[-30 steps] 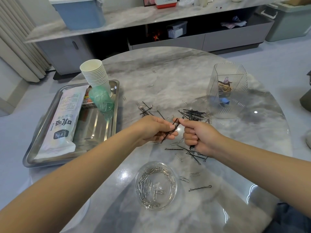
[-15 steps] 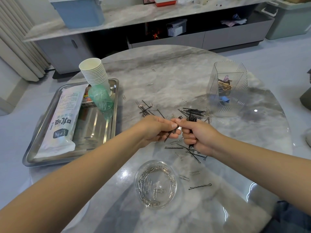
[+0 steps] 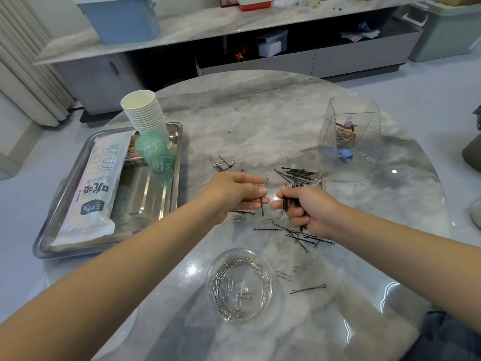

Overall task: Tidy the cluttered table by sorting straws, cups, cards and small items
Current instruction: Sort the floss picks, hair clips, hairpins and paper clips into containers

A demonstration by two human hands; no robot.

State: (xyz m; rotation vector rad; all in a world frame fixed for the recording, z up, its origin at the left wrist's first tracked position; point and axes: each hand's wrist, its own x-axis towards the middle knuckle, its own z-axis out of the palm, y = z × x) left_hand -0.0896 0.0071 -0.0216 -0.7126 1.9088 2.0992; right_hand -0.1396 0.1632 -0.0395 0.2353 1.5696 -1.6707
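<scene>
At frame centre, one black hairpin (image 3: 261, 205) is pinched by the left hand (image 3: 234, 194), seemingly for handing across. A gathered bundle of hairpins (image 3: 292, 201) is gripped in the right hand (image 3: 309, 211). Loose hairpins (image 3: 299, 237) are scattered below, beside the paperclip bowl (image 3: 240, 285).

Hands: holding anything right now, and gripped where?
Left hand pinches one black bobby pin by its upper end. Right hand grips a bundle of bobby pins around their middle.

A blue bin (image 3: 122, 18) sits on a marble shelf (image 3: 208, 27) behind the table. Pale green bin (image 3: 453, 29) at far rt, curtain (image 3: 23, 61) at left.
</scene>
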